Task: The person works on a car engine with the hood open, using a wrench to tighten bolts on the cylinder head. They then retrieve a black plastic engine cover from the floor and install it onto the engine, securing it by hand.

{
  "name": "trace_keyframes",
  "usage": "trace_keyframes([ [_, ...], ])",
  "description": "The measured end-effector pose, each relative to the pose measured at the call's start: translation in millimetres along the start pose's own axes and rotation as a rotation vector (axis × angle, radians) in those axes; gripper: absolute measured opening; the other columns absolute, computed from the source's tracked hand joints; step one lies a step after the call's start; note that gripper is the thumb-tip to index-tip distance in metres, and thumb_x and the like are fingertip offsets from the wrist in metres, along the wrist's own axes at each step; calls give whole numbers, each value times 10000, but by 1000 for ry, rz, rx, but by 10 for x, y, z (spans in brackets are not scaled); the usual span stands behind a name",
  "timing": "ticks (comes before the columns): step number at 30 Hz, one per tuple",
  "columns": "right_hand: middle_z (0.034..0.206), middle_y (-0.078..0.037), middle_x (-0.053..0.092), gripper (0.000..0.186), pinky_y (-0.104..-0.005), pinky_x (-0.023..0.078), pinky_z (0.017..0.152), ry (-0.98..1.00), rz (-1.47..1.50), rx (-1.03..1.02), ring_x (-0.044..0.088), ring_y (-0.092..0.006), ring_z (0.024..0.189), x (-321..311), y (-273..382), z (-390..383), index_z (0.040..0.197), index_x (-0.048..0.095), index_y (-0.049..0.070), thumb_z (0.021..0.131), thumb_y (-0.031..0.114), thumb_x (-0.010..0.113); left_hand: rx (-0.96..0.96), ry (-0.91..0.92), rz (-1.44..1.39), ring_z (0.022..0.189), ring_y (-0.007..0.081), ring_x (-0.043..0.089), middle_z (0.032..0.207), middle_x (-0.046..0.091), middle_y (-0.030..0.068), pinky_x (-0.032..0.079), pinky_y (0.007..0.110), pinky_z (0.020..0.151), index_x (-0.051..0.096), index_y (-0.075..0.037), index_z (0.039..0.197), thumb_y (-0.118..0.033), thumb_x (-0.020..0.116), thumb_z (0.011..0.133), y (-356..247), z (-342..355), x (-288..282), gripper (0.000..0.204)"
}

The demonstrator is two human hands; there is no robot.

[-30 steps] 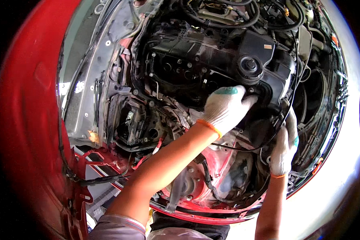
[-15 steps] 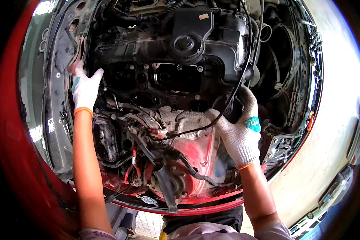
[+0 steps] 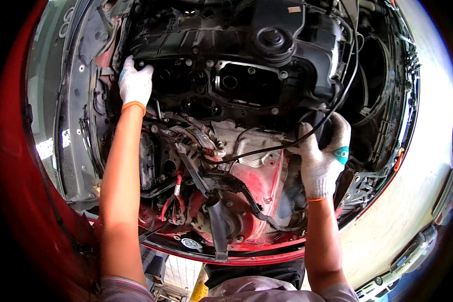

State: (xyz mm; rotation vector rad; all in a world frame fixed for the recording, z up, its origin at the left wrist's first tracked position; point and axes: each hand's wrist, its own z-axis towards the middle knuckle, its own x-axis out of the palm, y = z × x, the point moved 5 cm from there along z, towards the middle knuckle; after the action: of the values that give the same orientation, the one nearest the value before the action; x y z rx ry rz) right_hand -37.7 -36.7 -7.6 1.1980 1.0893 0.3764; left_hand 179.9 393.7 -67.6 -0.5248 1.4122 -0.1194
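Observation:
Both hands wear white knit gloves with orange cuffs and reach into a car's engine bay. A wide black plastic part with large openings, which looks like an intake manifold (image 3: pixel 299 80), spans between them. My left hand (image 3: pixel 136 86) is closed on its left end, with the fingertips partly hidden. My right hand (image 3: pixel 323 163) curls its thumb and fingers around a dark round neck (image 3: pixel 318 126) at the lower right end. A thin black cable (image 3: pixel 267 157) passes across the right hand's fingers. Above lies the black engine cover with a round filler cap (image 3: pixel 273 41).
A ribbed silver heat shield (image 3: pixel 244 138) sits below the manifold. Wiring with red leads (image 3: pixel 178 189) and a dark bracket (image 3: pixel 216 226) stand toward the red front edge. The left fender rail (image 3: pixel 83 126) borders the bay. Parked cars (image 3: pixel 407 256) show at the lower right.
My left hand has moved up and to the right, onto the black part's end. My right hand has shifted slightly right around the neck. The whole view has shifted too.

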Motion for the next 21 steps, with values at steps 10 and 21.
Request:
trace_keyframes([
  [10, 1221, -140, 606, 482, -365, 437, 1060, -5, 26, -46, 589, -247, 1137, -111, -225, -47, 1268, 593, -26, 842, 136, 748, 130, -186, -260, 1069, 343, 703, 1187, 729, 211, 514, 390, 968, 601, -8, 1364, -233, 734, 828, 5, -92, -15, 595],
  [21, 1181, -190, 591, 497, -423, 474, 1000, 45, -205, -193, 594, -352, 1096, -13, -121, 42, 1225, 595, -12, 796, 154, 786, 67, -24, -249, 1286, 280, 573, 1409, 607, 192, 383, 356, 1132, 457, 60, 1473, -179, 673, 934, -178, -208, -2, 628],
])
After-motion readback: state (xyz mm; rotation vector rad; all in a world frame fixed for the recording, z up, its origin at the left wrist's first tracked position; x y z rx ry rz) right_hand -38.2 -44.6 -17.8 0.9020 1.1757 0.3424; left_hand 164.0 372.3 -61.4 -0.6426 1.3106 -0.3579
